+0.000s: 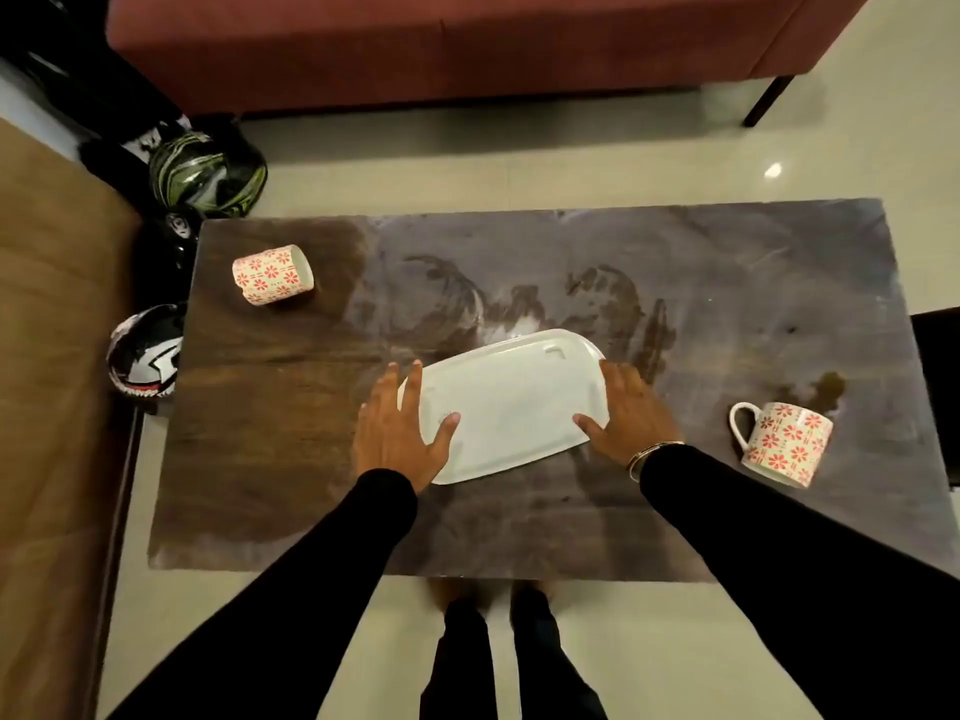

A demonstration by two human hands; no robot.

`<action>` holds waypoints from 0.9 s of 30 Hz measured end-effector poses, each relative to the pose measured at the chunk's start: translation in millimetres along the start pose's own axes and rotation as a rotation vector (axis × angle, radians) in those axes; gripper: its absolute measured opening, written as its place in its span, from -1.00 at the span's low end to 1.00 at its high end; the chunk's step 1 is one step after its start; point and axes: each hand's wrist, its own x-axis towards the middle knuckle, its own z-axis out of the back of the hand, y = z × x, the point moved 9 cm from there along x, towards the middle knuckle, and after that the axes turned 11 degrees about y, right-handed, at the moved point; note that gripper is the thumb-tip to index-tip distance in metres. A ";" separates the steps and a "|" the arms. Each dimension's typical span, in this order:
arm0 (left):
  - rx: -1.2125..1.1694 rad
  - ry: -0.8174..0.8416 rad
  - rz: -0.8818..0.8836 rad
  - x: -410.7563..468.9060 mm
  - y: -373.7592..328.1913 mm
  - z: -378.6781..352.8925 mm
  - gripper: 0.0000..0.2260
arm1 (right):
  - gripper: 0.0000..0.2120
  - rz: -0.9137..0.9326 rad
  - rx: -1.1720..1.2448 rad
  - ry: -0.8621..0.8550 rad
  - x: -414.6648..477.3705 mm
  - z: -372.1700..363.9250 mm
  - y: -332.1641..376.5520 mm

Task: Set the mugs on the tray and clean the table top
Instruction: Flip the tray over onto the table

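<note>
A white tray (pixel 511 407) lies empty on the dark table (pixel 519 527), set slightly askew near the middle toward the near edge. Both hands rest on it with fingers spread and flat: the left hand (pixel 397 431) covers the tray's left end, its thumb lying on the tray's surface and its fingers reaching past the far left corner; the right hand (pixel 626 413) covers the right end, thumb on the tray's near right part and fingers along the right rim. Neither hand is closed around anything; whether the fingers curl under the rim cannot be told. Both arms are in black sleeves, and a bracelet (pixel 652 453) circles the right wrist. Two white mugs with a red flower pattern lie tipped on their sides, both off the tray: the left mug (pixel 271 274) near the far left corner, its mouth facing right, and the right mug (pixel 784 443) near the right edge, handle pointing left. A brown spill (pixel 826 389) sits just beyond the right mug, and smeared streaks (pixel 597 298) mark the tabletop behind the tray. Helmets (pixel 205 171) lie on the floor left of the table, and a red sofa (pixel 441 49) stands beyond it.
</note>
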 end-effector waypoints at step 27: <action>-1.431 -0.060 0.362 83.9 95.4 -24.8 -0.67 | -0.81 -0.041 1.128 -0.189 57.8 42.4 -55.2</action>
